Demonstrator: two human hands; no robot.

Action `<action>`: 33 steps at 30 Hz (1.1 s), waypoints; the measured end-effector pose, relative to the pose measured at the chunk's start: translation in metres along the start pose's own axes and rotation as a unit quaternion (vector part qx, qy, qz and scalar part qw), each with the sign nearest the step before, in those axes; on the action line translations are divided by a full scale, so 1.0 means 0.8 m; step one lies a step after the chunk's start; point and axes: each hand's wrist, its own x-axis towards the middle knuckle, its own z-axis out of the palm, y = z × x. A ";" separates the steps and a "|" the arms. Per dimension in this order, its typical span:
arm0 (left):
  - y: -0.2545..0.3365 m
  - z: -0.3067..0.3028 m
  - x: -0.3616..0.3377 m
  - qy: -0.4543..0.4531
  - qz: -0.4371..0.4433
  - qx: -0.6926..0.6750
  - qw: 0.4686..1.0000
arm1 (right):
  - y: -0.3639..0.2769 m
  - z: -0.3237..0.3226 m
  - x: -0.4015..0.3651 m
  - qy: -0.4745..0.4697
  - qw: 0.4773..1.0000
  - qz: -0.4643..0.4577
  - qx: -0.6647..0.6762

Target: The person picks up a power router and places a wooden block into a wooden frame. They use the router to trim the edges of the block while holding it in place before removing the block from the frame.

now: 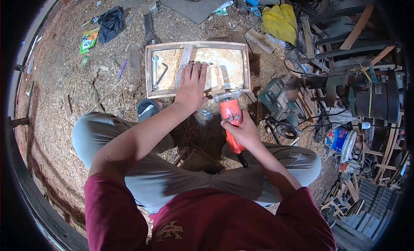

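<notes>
My right hand (244, 131) is wrapped round the orange body of a trim router (230, 107), its clear base pointing at the front edge of a shallow wooden tray (154, 95). The router's black cord end hangs toward my lap. My left hand (192, 88) lies flat with fingers stretched forward, over the tray's front edge and onto wood inside it. Beside those fingers are short wood pieces (217, 78) and a long grey wooden strip (186, 56) that reaches the tray's back edge. A wrench (155, 72) and a bent hex key (162, 72) lie at the tray's left end.
Sawdust and shavings cover the ground. A handsaw (149, 28) lies behind the tray. On the right stand a green machine (274, 95), a handwheel (286, 130), a paint bucket (340, 141) and wood scraps. A black plastic bag (111, 24) lies far left.
</notes>
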 end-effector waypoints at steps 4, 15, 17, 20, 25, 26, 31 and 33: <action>-0.001 0.001 0.001 0.001 -0.001 -0.003 1.000 | 0.002 0.001 0.001 -0.003 1.000 0.002 0.001; -0.001 0.000 0.001 -0.005 -0.004 -0.014 1.000 | -0.004 -0.001 0.000 -0.008 1.000 0.012 -0.001; -0.002 0.003 0.001 -0.002 -0.004 -0.025 1.000 | -0.007 -0.002 -0.001 -0.007 1.000 0.015 -0.009; -0.002 0.004 0.001 0.000 -0.003 -0.025 1.000 | -0.009 -0.003 -0.001 -0.008 1.000 0.017 -0.014; -0.002 0.004 0.000 0.002 -0.001 -0.023 1.000 | -0.006 -0.002 0.000 -0.006 1.000 0.008 0.002; -0.003 0.005 0.000 0.003 -0.001 -0.023 1.000 | -0.007 -0.002 0.000 -0.006 1.000 0.010 0.003; -0.001 0.001 0.001 -0.001 0.000 -0.004 1.000 | -0.010 -0.003 -0.002 -0.001 1.000 0.009 0.007; -0.001 0.001 0.000 -0.001 0.001 -0.003 1.000 | -0.004 0.000 0.000 -0.002 1.000 0.000 0.018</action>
